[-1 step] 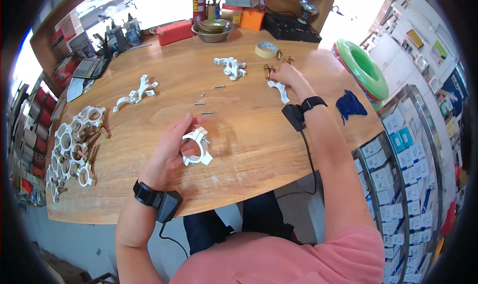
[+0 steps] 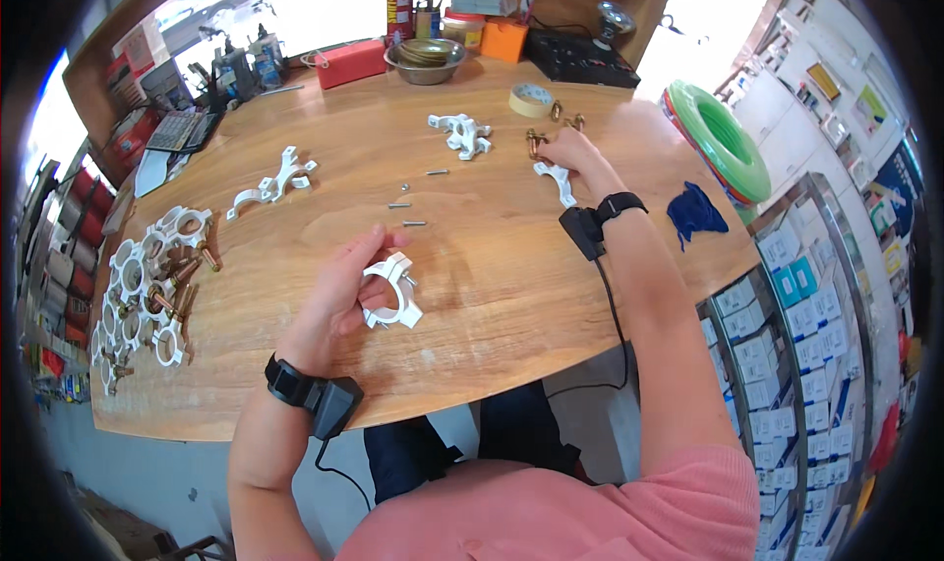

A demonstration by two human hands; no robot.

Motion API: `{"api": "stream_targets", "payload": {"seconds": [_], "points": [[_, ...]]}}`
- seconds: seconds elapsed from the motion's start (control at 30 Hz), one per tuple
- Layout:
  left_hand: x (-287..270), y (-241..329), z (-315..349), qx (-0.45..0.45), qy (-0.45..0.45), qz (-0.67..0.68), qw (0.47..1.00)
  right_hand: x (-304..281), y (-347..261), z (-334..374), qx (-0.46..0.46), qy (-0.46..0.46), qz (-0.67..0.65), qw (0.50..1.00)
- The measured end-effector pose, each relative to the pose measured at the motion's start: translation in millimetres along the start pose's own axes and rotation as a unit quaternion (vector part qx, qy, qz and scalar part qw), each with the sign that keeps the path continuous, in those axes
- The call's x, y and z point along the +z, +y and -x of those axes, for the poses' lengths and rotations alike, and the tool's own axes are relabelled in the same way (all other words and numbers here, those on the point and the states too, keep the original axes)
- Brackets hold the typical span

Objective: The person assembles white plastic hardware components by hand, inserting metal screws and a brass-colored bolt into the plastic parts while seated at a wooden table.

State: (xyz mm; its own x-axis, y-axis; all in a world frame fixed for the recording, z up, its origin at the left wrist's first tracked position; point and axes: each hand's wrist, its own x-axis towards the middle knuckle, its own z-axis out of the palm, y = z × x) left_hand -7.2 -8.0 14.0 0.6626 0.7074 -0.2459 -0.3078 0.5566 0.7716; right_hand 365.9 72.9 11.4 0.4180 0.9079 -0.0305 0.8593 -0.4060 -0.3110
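Note:
My left hand is closed on a white plastic pipe clamp, a ring with small screws through its flanges, held above the table's near half. Farther right, my right hand reaches down among brass bolts, its fingers pinched at one of them; the fingertips are partly hidden. Just below that hand lies a white clamp half. Small silver screws and a nut lie on the wood between the hands. More white clamp halves are heaped beyond them.
At the left lie several assembled clamps with brass bolts, and loose clamp halves. A tape roll, metal bowls and a red box stand at the back. A blue cloth and green hose coil are at the right.
The whole view has shifted very slightly. Both hands and the things on the table keep their places.

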Motion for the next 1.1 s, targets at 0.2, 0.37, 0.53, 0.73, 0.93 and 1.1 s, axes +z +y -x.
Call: {"api": "stream_targets", "payload": {"seconds": [0.2, 0.37, 0.53, 0.73, 0.93, 1.1], "points": [[0, 2, 2, -0.017, -0.016, -0.043, 0.999, -5, 8, -22, 0.002, -0.014, 0.042, 0.999], [0, 1, 0, 0.007, -0.036, -0.072, 0.997, -43, -9, -1, 0.046, -0.091, -0.139, 0.985], [4, 3, 6, 0.069, -0.015, -0.109, 0.992, -25, -113, 129, -0.342, 0.026, -0.157, 0.926], [3, 6, 3, 0.144, -0.007, -0.061, 0.988, 2, -148, 197, -0.506, 0.144, -0.088, 0.846], [4, 7, 5, 0.169, 0.013, -0.066, 0.983, 9, -133, 190, -0.413, 0.033, -0.326, 0.85], [1, 6, 4, 0.165, -0.011, -0.044, 0.985, 12, -137, 197, -0.268, -0.118, -0.536, 0.792]]}}
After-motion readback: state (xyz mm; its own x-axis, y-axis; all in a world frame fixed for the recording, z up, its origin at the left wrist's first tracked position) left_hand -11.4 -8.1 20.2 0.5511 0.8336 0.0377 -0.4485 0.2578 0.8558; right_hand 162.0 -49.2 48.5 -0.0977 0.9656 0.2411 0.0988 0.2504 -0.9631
